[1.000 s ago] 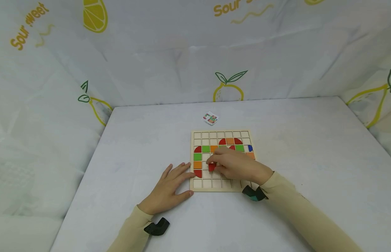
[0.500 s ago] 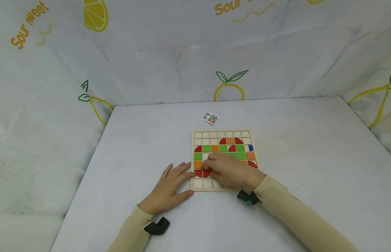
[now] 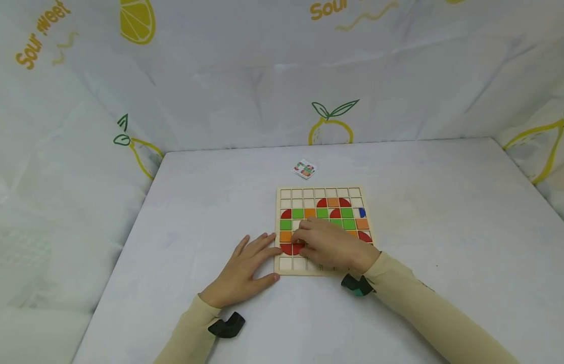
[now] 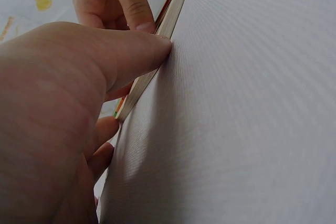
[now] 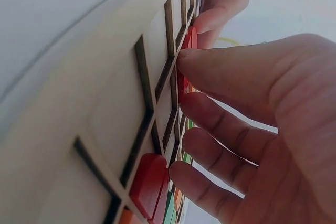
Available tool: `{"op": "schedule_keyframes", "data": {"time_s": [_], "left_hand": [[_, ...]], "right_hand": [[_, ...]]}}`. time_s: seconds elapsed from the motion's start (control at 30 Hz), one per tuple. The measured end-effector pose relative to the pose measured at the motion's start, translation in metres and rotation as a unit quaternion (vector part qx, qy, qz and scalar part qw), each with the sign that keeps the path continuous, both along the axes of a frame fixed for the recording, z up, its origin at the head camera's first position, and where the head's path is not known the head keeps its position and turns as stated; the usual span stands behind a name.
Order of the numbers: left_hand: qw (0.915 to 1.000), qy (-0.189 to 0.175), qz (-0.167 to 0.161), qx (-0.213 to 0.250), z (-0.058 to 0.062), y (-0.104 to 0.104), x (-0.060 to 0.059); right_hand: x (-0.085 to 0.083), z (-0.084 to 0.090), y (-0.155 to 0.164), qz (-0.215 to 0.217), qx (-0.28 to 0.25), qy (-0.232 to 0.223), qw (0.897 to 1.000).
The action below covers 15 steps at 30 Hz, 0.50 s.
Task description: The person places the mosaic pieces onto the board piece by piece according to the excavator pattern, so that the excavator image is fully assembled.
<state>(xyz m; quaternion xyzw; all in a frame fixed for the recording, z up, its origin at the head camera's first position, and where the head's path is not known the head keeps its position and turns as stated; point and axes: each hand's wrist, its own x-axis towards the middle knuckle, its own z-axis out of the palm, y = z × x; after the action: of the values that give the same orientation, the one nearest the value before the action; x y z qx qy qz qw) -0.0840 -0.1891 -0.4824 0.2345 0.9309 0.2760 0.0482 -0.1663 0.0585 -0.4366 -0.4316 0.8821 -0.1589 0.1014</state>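
A wooden grid board [image 3: 318, 189] lies on the white table, partly filled with green, orange, red and blue pieces. My right hand [image 3: 301, 241] rests on the board's lower left part. Its thumb and forefinger pinch a red piece [image 3: 298, 248] that sits in a cell beside another red quarter piece [image 3: 286, 248]. The right wrist view shows the thumb and curled fingers [image 5: 210, 108] around that red piece [image 5: 182, 86]. My left hand [image 3: 245, 270] lies flat on the table, its fingers straight against the board's left edge [image 4: 173, 9].
A small printed card [image 3: 303, 169] lies beyond the board's far edge. Cloth walls with lemon prints close in the table at the back and both sides. A black camera sits on each wrist [image 3: 225, 326].
My right hand carried the red piece left and down into the cell beside the red quarter piece, and has stayed on it since. The left hand has not moved.
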Motion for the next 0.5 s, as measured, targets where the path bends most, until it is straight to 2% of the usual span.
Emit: {"op": "schedule_keyframes", "data": {"time_s": [0.3,0.5], "left_hand": [[1.0000,-0.005,-0.002,-0.006,-0.0003,0.0012,-0.0017],[1.0000,-0.006,0.001,-0.005,0.0005,0.0008,-0.0001]], "right_hand": [[-0.0001,0.0003,-0.0001,-0.011,0.009,-0.004,1.000],[0.0003,0.0035,0.0007,-0.012,0.010,-0.025,1.000]]}}
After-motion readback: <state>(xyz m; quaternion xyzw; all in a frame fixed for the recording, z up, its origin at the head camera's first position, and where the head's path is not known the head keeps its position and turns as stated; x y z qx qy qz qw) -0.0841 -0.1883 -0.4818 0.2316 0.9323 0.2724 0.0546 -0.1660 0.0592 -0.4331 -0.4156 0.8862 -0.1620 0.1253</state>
